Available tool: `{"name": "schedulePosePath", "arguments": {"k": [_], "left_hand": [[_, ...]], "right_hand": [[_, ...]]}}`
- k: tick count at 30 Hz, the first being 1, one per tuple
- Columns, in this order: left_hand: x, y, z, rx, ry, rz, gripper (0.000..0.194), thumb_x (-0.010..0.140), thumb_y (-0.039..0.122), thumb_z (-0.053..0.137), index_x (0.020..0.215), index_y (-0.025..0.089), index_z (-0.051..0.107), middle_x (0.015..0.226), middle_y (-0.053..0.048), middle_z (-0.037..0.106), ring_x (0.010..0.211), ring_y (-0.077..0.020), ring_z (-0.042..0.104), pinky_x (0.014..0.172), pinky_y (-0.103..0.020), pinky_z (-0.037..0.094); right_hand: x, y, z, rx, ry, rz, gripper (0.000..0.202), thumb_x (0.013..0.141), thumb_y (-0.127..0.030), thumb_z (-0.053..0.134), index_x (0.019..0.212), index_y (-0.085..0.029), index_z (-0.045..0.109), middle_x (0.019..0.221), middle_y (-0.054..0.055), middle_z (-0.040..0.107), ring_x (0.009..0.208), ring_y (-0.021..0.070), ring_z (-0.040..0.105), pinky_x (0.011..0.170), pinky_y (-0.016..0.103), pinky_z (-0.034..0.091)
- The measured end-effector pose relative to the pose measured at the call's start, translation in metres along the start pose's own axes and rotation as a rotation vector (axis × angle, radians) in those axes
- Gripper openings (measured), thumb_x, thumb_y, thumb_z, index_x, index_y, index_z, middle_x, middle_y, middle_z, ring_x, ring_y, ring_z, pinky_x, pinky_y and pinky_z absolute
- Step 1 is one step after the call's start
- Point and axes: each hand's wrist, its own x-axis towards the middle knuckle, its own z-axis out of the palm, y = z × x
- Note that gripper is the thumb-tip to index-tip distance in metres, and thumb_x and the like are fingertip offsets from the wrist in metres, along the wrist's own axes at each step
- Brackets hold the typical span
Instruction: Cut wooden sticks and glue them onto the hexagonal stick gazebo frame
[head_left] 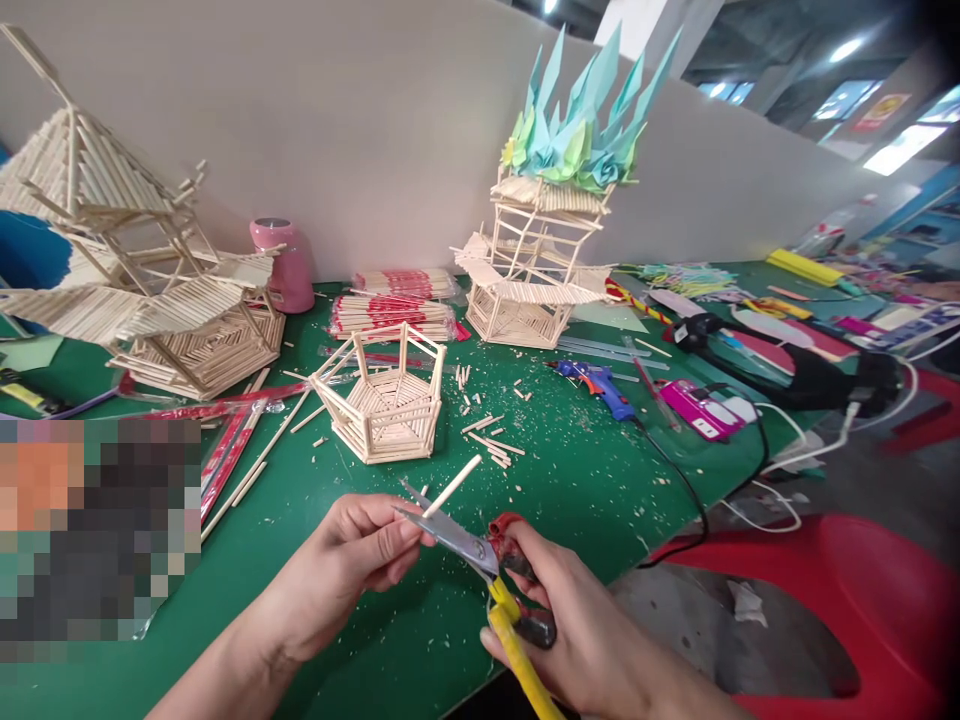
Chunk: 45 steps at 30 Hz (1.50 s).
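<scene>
Between the fingertips of my left hand [367,550] is a thin wooden stick [454,485], its free end slanting up to the right. My right hand [555,600] grips a pair of scissors [469,545] with red-black and yellow handles. The blades are parted and lie around the stick close to my left fingertips. Just beyond the hands, a small open frame of glued sticks [386,410] with a woven-looking base sits on the green table [360,665]. Short cut stick pieces [495,440] and pale crumbs are scattered to its right.
A stick pavilion model [172,290] stands at left, another [532,270] with paper points on top at back right. Stick bundles [397,315] and a pink container [283,265] lie behind. At right are a blue glue gun [600,388], a power strip [709,408] and a red stool [862,600].
</scene>
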Motion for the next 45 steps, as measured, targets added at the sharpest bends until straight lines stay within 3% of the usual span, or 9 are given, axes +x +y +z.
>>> {"name": "schedulePosePath", "arguments": {"k": [3,8,16,22,26,31,36,40,45], "left_hand": [[0.001,-0.001,0.003,0.047,0.063,0.013,0.034,0.074,0.046,0.062,0.065,0.014,0.064,0.049,0.005,0.040,0.046,-0.0065,0.026,0.043,-0.021,0.018],[-0.001,-0.001,0.009,0.340,0.279,0.238,0.030,0.077,0.041,0.059,0.064,0.015,0.066,0.057,0.001,0.049,0.057,-0.0109,0.039,0.053,-0.023,0.031],[-0.003,0.002,0.000,-0.026,0.001,0.016,0.031,0.071,0.046,0.066,0.072,0.016,0.069,0.046,0.006,0.039,0.044,-0.0054,0.025,0.042,-0.020,0.015],[-0.003,0.001,0.000,-0.085,0.042,0.045,0.026,0.072,0.042,0.068,0.074,0.016,0.070,0.049,0.005,0.041,0.047,-0.0053,0.027,0.044,-0.019,0.017],[-0.002,0.008,-0.005,-0.166,0.183,0.171,0.027,0.071,0.043,0.067,0.068,0.017,0.067,0.044,0.007,0.036,0.045,-0.0057,0.028,0.045,-0.019,0.021],[0.000,0.004,0.001,0.407,0.398,0.264,0.024,0.078,0.038,0.059,0.072,0.015,0.066,0.054,0.002,0.048,0.051,-0.0094,0.039,0.048,-0.021,0.033],[0.003,-0.011,0.006,1.063,0.409,0.631,0.019,0.087,0.021,0.046,0.085,0.015,0.064,0.067,-0.004,0.060,0.058,-0.0136,0.053,0.056,-0.024,0.041],[0.004,-0.018,0.007,1.370,0.363,0.755,0.022,0.088,0.015,0.041,0.088,0.014,0.063,0.070,-0.006,0.064,0.058,-0.0152,0.054,0.057,-0.028,0.039],[0.004,-0.023,0.009,1.560,0.350,0.810,0.022,0.089,0.013,0.040,0.087,0.014,0.062,0.066,-0.004,0.062,0.056,-0.0151,0.052,0.057,-0.029,0.036]], "right_hand": [[0.001,-0.001,0.001,-0.009,-0.006,-0.004,0.023,0.072,-0.022,0.057,0.088,-0.020,0.041,0.077,-0.001,0.054,0.067,0.0120,0.053,0.065,0.023,0.046],[0.003,0.000,0.000,-0.002,0.024,0.062,0.030,0.069,-0.026,0.063,0.086,-0.021,0.039,0.078,-0.001,0.053,0.067,0.0121,0.052,0.058,0.020,0.044],[0.003,0.002,-0.001,-0.040,0.027,-0.039,0.028,0.067,-0.022,0.061,0.086,-0.021,0.041,0.075,-0.002,0.051,0.064,0.0122,0.051,0.060,0.022,0.045],[-0.001,0.005,-0.004,0.055,0.016,0.024,0.039,0.062,-0.021,0.069,0.089,-0.022,0.040,0.077,-0.004,0.048,0.060,0.0087,0.044,0.051,0.017,0.041],[-0.003,0.016,-0.028,-0.008,0.080,0.064,0.035,0.068,-0.025,0.066,0.092,-0.022,0.042,0.070,-0.005,0.048,0.057,0.0096,0.047,0.051,0.019,0.042],[0.013,0.058,-0.077,-0.468,0.387,0.248,0.040,0.070,-0.044,0.062,0.099,-0.020,0.050,0.087,0.007,0.064,0.082,0.0256,0.063,0.070,0.034,0.049],[0.014,0.069,-0.100,-0.812,0.478,0.095,0.043,0.074,-0.042,0.056,0.105,-0.013,0.056,0.102,0.016,0.064,0.094,0.0331,0.061,0.076,0.043,0.049],[0.006,0.024,-0.074,-0.756,0.683,-0.326,0.026,0.087,-0.030,0.048,0.106,-0.016,0.056,0.101,0.012,0.063,0.096,0.0239,0.058,0.084,0.037,0.045],[0.027,-0.013,-0.018,-0.664,0.314,-0.535,0.026,0.090,-0.027,0.047,0.112,-0.018,0.056,0.106,0.009,0.062,0.097,0.0220,0.053,0.082,0.037,0.041]]}}
